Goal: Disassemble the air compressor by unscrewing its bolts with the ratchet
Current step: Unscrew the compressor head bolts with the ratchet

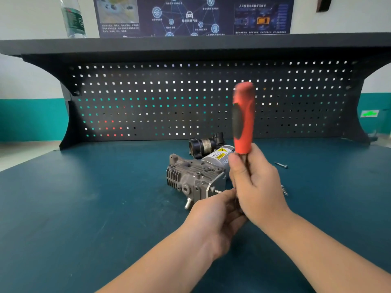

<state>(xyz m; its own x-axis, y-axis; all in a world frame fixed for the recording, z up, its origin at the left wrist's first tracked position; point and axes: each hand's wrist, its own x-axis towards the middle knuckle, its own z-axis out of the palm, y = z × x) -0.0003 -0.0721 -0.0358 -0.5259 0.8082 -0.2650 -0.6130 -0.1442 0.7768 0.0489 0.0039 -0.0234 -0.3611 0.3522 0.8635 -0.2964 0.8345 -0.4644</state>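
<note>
Slip risk: right hand (257, 187) grips blurred ratchet (243, 119) low; left hand (213, 210) fingers pinch near bolt (216, 190) on air compressor (194, 178); socket hidden, seating unknown.

- The ratchet (243, 117) shows only its red and black handle, smeared by motion; its head is hidden behind the right hand (257, 187).
- The left hand (213, 216) has its fingertips tucked behind the right hand, so what they touch cannot be told.
- The air compressor (196, 176) is covered at its right end by the hands.
- The plastic bottle (73, 17) is cut off by the top edge.
- The poster (192, 15) text is too blurred to read.
</note>
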